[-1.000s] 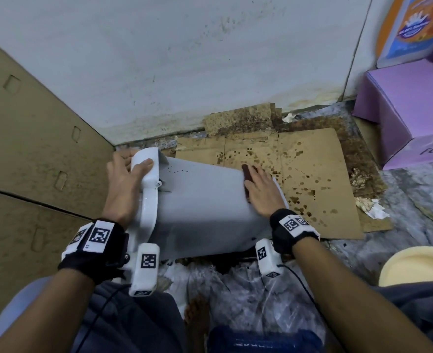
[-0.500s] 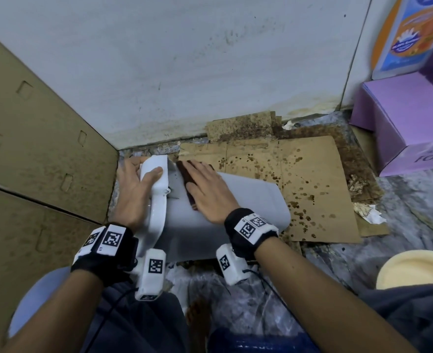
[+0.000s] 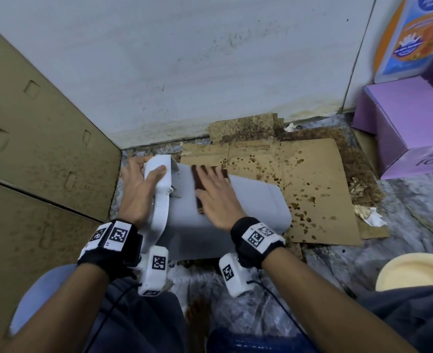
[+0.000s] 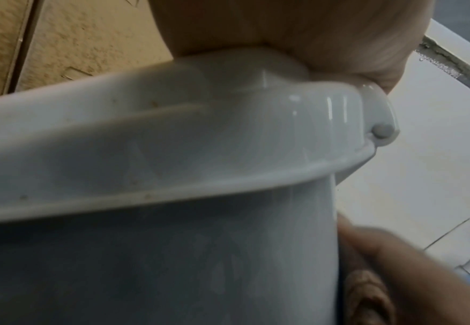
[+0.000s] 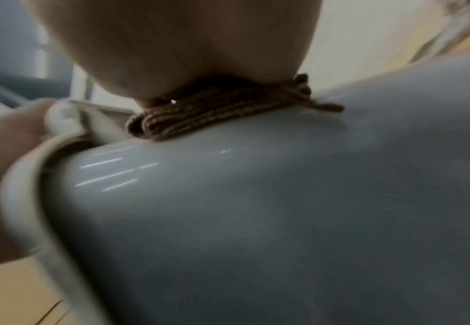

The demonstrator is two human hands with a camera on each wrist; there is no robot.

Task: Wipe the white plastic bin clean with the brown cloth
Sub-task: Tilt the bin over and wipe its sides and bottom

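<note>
The white plastic bin [image 3: 256, 207] lies on its side on the floor, its rimmed mouth to the left. My left hand [image 3: 140, 189] grips that rim [image 3: 160, 200], thumb over the top and fingers behind; the rim [image 4: 172, 140] fills the left wrist view. My right hand [image 3: 215, 194] lies flat with straight fingers on the bin's upper side and presses the folded brown cloth [image 3: 200, 184] against it. In the right wrist view the cloth [image 5: 222, 110] is squeezed between my palm and the bin wall [image 5: 283, 209].
Stained cardboard sheets [image 3: 312, 189] lie under and to the right of the bin. Cardboard panels [image 3: 39, 154] stand close on the left and a white wall [image 3: 184, 72] behind. A purple box [image 3: 409, 123] sits at the right, a cream bowl [image 3: 414, 271] lower right.
My right hand slid the cloth from the bin's base end leftward along its side to near the rim, then slightly back right. The left hand kept its grip on the rim.
</note>
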